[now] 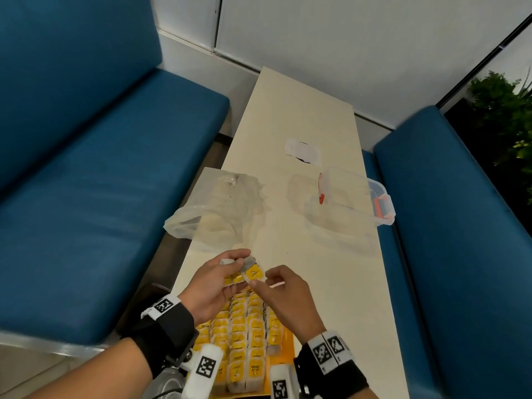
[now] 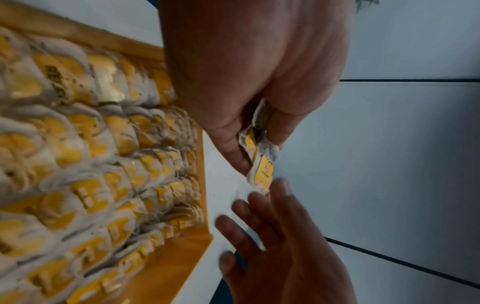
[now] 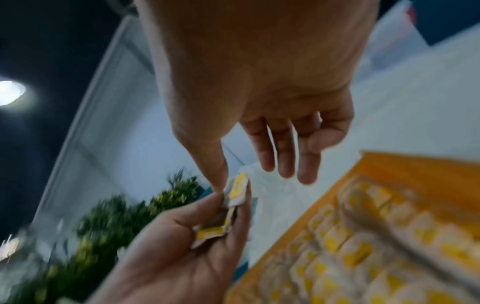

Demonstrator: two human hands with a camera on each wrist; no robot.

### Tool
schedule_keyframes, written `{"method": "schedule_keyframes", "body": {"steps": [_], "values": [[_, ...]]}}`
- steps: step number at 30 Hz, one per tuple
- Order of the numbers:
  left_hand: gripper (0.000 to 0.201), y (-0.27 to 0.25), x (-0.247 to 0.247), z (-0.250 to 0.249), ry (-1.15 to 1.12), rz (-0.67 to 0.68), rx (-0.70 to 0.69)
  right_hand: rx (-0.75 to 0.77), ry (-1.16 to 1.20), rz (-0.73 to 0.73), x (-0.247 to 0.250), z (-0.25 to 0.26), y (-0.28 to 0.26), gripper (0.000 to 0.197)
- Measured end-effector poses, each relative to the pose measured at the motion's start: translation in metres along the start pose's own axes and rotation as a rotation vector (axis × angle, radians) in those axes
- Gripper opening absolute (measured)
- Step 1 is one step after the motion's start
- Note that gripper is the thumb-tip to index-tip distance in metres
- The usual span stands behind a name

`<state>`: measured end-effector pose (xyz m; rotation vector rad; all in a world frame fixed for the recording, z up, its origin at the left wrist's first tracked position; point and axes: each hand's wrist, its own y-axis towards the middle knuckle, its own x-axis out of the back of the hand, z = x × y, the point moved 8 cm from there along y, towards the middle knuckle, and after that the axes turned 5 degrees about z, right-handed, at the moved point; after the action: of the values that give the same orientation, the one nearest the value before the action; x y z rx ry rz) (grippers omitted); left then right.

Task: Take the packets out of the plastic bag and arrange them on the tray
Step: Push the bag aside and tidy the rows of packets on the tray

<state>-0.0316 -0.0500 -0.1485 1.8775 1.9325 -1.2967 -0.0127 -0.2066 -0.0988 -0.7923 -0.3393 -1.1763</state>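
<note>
Head view: the cream bench [image 1: 302,116] runs out ahead of both hands. Beyond the left hand [image 1: 214,280] lies the clear plastic bag [image 1: 218,208], slack and apparently empty. Beneath the wrists sits the yellow tray [image 1: 283,345], packed with rows of packets [image 1: 244,332]. The left hand grips a small bunch of packets [image 1: 244,273]; the right hand [image 1: 283,295] pinches the foremost yellow packet [image 1: 254,273], other fingers loosely spread.
</note>
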Motion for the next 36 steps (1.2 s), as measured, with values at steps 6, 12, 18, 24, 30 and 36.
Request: {"method": "schedule_keyframes", "body": {"steps": [6,12,18,24,30,36], "values": [[0.026,0.002,-0.010,-0.003,-0.062,0.023,-0.044,-0.002,0.347,-0.060,-0.005,0.010,0.007,0.013],[0.025,0.005,-0.006,-0.008,-0.052,0.000,-0.069,-0.019,0.452,-0.073,-0.001,0.012,0.011,0.008],[0.024,0.007,0.007,-0.013,-0.009,-0.071,-0.087,0.156,0.173,-0.213,0.032,0.034,0.018,0.008],[0.024,0.006,0.025,-0.010,0.057,-0.126,-0.047,0.186,-0.414,-0.075,0.035,0.026,0.029,0.014],[0.023,0.004,0.029,-0.002,0.140,-0.114,-0.003,0.201,-0.467,0.121,0.032,0.009,0.002,0.014],[0.022,0.005,0.029,0.000,0.185,-0.116,0.001,0.187,-0.695,0.449,-0.005,-0.018,-0.039,0.023]]}}
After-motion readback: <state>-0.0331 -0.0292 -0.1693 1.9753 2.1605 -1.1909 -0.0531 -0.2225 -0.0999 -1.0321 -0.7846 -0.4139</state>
